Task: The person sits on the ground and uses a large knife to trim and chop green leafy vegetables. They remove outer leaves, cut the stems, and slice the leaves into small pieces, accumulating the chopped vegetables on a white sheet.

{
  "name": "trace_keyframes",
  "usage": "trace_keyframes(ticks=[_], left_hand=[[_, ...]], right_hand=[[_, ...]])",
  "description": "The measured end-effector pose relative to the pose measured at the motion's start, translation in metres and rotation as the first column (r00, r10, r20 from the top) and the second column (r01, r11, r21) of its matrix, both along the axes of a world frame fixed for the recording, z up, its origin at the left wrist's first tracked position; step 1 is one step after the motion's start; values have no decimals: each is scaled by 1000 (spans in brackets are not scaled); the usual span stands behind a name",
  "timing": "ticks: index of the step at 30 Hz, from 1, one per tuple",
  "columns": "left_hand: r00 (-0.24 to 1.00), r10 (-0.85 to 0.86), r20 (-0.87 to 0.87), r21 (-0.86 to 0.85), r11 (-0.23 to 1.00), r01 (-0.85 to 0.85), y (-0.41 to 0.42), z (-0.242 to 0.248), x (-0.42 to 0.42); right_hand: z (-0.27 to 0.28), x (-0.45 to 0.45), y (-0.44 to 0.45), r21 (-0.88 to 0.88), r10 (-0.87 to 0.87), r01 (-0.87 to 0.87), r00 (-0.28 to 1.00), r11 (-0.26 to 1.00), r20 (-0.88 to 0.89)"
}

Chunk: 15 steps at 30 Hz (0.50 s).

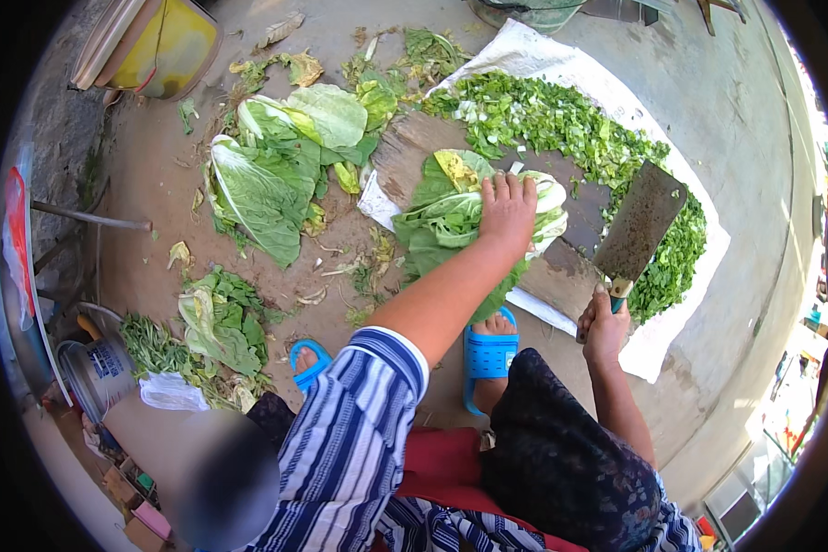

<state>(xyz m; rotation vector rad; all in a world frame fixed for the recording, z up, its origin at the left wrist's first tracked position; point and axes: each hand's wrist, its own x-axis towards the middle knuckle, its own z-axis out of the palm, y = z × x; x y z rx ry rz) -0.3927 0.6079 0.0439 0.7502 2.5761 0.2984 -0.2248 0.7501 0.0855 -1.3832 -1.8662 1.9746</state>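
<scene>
My left hand (509, 210) presses down on a bunch of leafy cabbage (441, 214), whose pale cut end faces right. Beneath it lies a worn wooden chopping board (414, 148), dark and wet in the middle. In my right hand (604, 324) is the handle of a cleaver (640, 224). Its broad, rust-spotted blade is raised at the board's right end, apart from the cabbage under my left hand. Chopped greens (559, 121) curve around the far and right sides of the board, on a white woven sack (704, 255).
Whole cabbage leaves (269, 186) lie on the concrete floor to the left, with wilted scraps around them. Nearer me is another pile of greens (224, 324). A yellowish bucket (162, 52) stands far left, a grey bucket (100, 376) near left. My feet wear blue sandals (491, 355).
</scene>
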Motion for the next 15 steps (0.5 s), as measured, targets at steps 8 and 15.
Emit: trace_keyframes(ticks=[8, 15], left_hand=[[991, -132, -2, -4, 991, 132, -10, -2, -3], [886, -354, -300, 134, 904, 406, -158, 70, 19]], right_hand=[[-17, -10, 2, 59, 20, -21, 1000, 998, 17], [3, -22, -28, 98, 151, -145, 987, 985, -56]])
